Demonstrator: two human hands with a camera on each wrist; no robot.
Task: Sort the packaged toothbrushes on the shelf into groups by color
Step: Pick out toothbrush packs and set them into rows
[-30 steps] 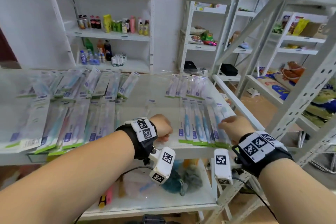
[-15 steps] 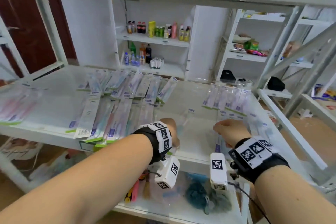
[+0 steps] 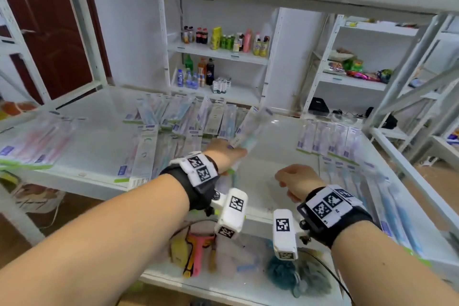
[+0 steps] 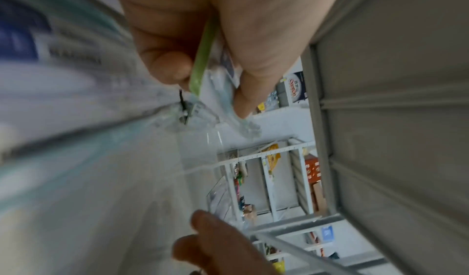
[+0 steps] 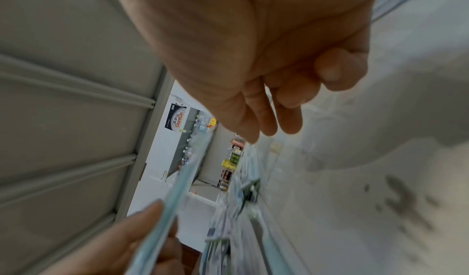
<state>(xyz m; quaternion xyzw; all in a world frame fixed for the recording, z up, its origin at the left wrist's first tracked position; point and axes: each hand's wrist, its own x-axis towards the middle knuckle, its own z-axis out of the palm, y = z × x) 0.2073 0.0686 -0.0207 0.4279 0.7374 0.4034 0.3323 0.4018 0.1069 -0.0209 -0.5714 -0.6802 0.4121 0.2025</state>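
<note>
head: we look forward and down from above both forearms onto the glass shelf (image 3: 104, 146) | left wrist: we sit close under the left hand (image 4: 215, 44), facing along its fingers | right wrist: close under the right hand (image 5: 266, 62), likewise | shared: both wrist views catch the shelf surface and background racks

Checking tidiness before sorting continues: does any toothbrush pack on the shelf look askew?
Yes. The middle pile of packs lies fanned and overlapping, one pack overhanging the shelf's front edge.
</note>
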